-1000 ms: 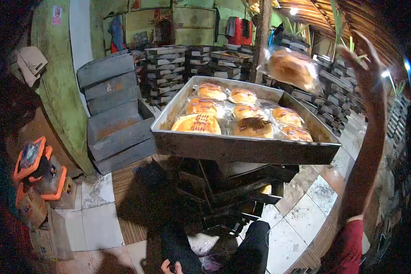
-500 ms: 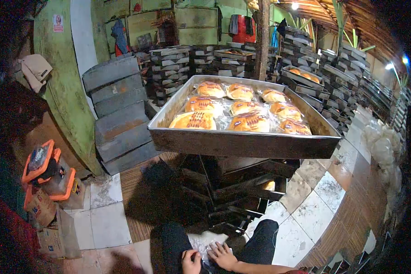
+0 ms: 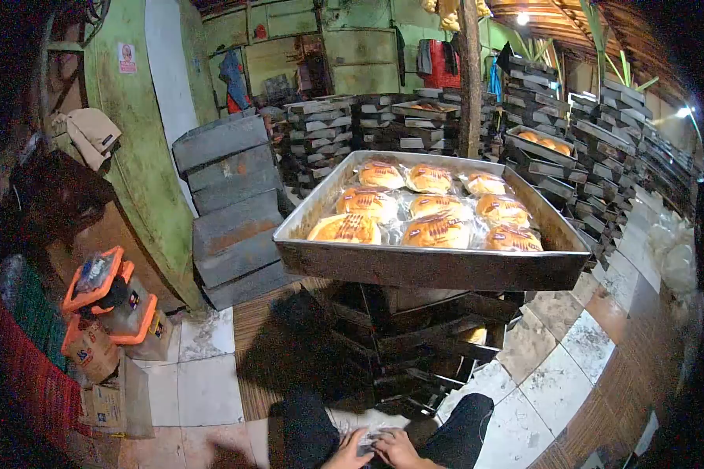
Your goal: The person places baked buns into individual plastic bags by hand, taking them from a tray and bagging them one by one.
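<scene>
at the bottom edge of the view the left hand (image 3: 350, 452) and right hand (image 3: 400, 449) meet over a small clear plastic packet (image 3: 373, 435) lying in the lap, between the dark-trousered knees. fingers of both rest bent on it, but i cannot tell whether either truly grips it. just ahead, a big metal tray (image 3: 430, 267) of wrapped buns (image 3: 434, 231) sits atop a stack of dark trays (image 3: 414, 336). orange-lidded containers (image 3: 105, 301) stand well to the left.

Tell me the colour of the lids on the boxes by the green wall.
Orange lids, clearest in the head view.
</scene>
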A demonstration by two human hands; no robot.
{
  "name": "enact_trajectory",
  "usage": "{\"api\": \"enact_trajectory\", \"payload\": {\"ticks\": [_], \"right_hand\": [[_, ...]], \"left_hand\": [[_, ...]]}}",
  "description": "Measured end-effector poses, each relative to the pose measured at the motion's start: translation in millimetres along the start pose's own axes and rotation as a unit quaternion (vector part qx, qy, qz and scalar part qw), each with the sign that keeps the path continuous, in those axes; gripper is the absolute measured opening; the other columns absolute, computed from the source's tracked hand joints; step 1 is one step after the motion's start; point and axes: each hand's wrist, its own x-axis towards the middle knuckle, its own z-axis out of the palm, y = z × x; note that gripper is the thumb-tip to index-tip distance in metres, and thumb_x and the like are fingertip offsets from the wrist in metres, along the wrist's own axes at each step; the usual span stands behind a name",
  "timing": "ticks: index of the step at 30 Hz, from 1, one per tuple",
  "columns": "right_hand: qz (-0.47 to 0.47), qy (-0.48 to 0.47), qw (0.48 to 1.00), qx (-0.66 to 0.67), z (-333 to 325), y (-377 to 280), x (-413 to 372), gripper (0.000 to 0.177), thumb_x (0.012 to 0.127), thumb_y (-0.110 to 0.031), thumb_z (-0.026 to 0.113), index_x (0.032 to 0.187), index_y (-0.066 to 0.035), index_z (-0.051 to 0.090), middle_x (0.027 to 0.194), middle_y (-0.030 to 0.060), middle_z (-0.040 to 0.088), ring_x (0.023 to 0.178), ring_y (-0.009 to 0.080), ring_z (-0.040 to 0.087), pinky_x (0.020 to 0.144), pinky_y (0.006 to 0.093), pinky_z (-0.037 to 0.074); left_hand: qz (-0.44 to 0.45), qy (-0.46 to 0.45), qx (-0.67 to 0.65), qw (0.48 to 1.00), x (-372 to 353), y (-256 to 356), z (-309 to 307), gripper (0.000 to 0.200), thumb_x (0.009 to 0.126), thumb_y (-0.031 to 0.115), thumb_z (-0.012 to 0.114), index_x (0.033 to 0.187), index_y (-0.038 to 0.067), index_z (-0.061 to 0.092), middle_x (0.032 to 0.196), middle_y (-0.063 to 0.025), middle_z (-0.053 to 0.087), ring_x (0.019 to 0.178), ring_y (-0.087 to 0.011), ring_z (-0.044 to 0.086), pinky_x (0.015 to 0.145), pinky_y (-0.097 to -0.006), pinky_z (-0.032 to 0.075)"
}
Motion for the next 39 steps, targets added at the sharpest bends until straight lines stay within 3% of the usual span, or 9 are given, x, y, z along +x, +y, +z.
{"api": "enact_trajectory", "payload": {"ticks": [1, 10, 13, 17, 23, 31, 33, 36, 39], "right_hand": [[-0.007, 0.037, 0.999, -0.008, -24, -22, 11, 0.013, 0.078, -0.016, 0.058, 0.084, -0.004, 0.059, 0.075, 0.0139, 0.057, 0.068, 0.0307, 0.056, 0.059, 0.0374, 0.044], [0.357, 0.027, 0.918, 0.172, -128, -46, 69, 0.020, 0.086, -0.020, 0.050, 0.083, -0.002, 0.057, 0.071, 0.0135, 0.056, 0.066, 0.0225, 0.054, 0.062, 0.0333, 0.043], [-0.026, 0.246, 0.968, -0.041, -198, -29, 110, 0.028, 0.070, -0.024, 0.067, 0.086, -0.003, 0.056, 0.087, 0.0150, 0.057, 0.090, 0.0299, 0.054, 0.080, 0.0414, 0.041], [-0.041, 0.425, 0.856, -0.292, -317, -52, 177, 0.055, 0.082, -0.046, 0.049, 0.113, -0.001, 0.044, 0.116, 0.0188, 0.046, 0.113, 0.0351, 0.041, 0.096, 0.0456, 0.029], [-0.006, 0.084, 0.862, -0.500, -352, -28, 215, 0.059, 0.061, -0.037, 0.070, 0.104, -0.003, 0.047, 0.101, 0.0145, 0.049, 0.094, 0.0317, 0.046, 0.084, 0.0397, 0.035], [0.041, 0.147, 0.873, -0.464, -318, -87, 172, 0.035, 0.066, -0.022, 0.058, 0.096, -0.007, 0.051, 0.082, 0.0074, 0.047, 0.080, 0.0233, 0.046, 0.071, 0.0341, 0.033], [0.042, 0.163, 0.866, -0.471, -312, -95, 170, 0.050, 0.058, -0.037, 0.073, 0.091, -0.009, 0.048, 0.079, 0.0064, 0.046, 0.074, 0.0243, 0.043, 0.070, 0.0364, 0.031], [0.049, 0.142, 0.867, -0.475, -307, -98, 174, 0.049, 0.059, -0.035, 0.073, 0.092, -0.009, 0.048, 0.078, 0.0065, 0.045, 0.074, 0.0247, 0.043, 0.070, 0.0360, 0.031], [0.036, 0.146, 0.865, -0.479, -311, -98, 167, 0.037, 0.064, -0.029, 0.065, 0.092, -0.008, 0.051, 0.077, 0.0047, 0.047, 0.073, 0.0212, 0.046, 0.071, 0.0333, 0.031]], "left_hand": [[-0.047, -0.160, -0.061, 0.984, 4, -4, -7, 0.049, 0.076, 0.016, 0.060, 0.118, 0.001, 0.041, 0.105, -0.0218, 0.050, 0.099, -0.0357, 0.048, 0.084, -0.0424, 0.040], [-0.209, -0.177, -0.369, 0.888, 5, 25, -38, 0.015, 0.085, 0.013, 0.053, 0.090, -0.001, 0.058, 0.070, -0.0067, 0.058, 0.066, -0.0109, 0.054, 0.060, -0.0266, 0.044], [-0.161, -0.070, -0.332, 0.927, -1, -6, -23, 0.014, 0.087, 0.011, 0.049, 0.091, 0.000, 0.054, 0.062, -0.0045, 0.053, 0.058, -0.0108, 0.050, 0.054, -0.0273, 0.042], [-0.206, -0.019, -0.175, 0.963, -8, -62, 19, 0.019, 0.087, 0.015, 0.048, 0.098, -0.001, 0.051, 0.065, -0.0097, 0.053, 0.056, -0.0168, 0.051, 0.051, -0.0307, 0.041], [-0.177, 0.018, -0.086, 0.980, -17, -71, 25, 0.052, 0.087, 0.024, 0.048, 0.128, 0.000, 0.028, 0.099, -0.0263, 0.055, 0.086, -0.0373, 0.056, 0.072, -0.0399, 0.043], [-0.106, -0.143, 0.067, 0.982, -7, -39, 9, 0.046, 0.084, 0.022, 0.048, 0.123, 0.000, 0.037, 0.082, -0.0236, 0.059, 0.076, -0.0415, 0.056, 0.065, -0.0464, 0.043], [-0.082, -0.236, 0.244, 0.937, -4, -75, 38, 0.065, 0.065, 0.058, 0.060, 0.094, 0.000, 0.063, 0.119, -0.0378, 0.035, 0.115, -0.0477, 0.032, 0.095, -0.0530, 0.027], [-0.109, -0.248, 0.344, 0.899, 29, -51, 13, 0.072, 0.068, 0.045, 0.064, 0.115, -0.005, 0.044, 0.125, -0.0298, 0.028, 0.118, -0.0435, 0.019, 0.092, -0.0590, 0.017], [0.079, 0.040, -0.084, 0.993, 67, 67, -85, 0.025, 0.072, 0.013, 0.064, 0.089, -0.004, 0.057, 0.087, -0.0165, 0.059, 0.081, -0.0315, 0.057, 0.070, -0.0361, 0.046]]}}
